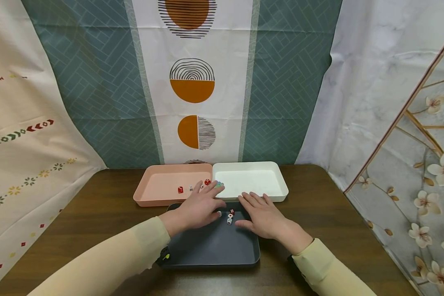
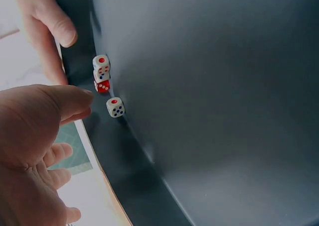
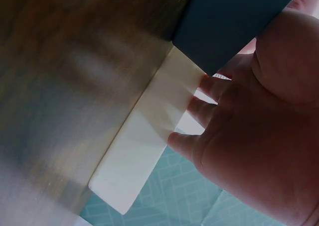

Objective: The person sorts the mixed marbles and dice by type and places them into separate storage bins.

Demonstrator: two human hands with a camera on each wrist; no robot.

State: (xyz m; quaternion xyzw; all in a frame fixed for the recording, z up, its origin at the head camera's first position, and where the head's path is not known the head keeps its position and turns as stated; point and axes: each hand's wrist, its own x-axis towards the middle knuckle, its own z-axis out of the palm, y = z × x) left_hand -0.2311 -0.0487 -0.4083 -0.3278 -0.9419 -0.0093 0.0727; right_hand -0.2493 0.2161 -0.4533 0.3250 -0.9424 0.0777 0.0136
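Observation:
My left hand (image 1: pixel 200 207) reaches over the rear rim of the dark grey tray (image 1: pixel 214 246), fingers spread above the pink tray (image 1: pixel 163 179). By its fingertips are small green and blue pieces (image 1: pixel 219 184), too small to make out, at the white tray's (image 1: pixel 248 172) left side. Its thumb is beside a white die (image 2: pixel 115 107) at the dark tray's far wall. Close by, a red die (image 2: pixel 102 86) and two white dice (image 2: pixel 101 62) touch. With fingers extended, my right hand (image 1: pixel 260 216) touches the white tray's front rim. Neither hand grips anything.
In the pink tray lie a red die (image 1: pixel 180 190), a white die (image 1: pixel 190 188) and another red die (image 1: pixel 207 181). All three trays stand on a brown wooden table (image 1: pixel 311 213). Fabric curtains (image 1: pixel 296 82) hang behind and at both sides.

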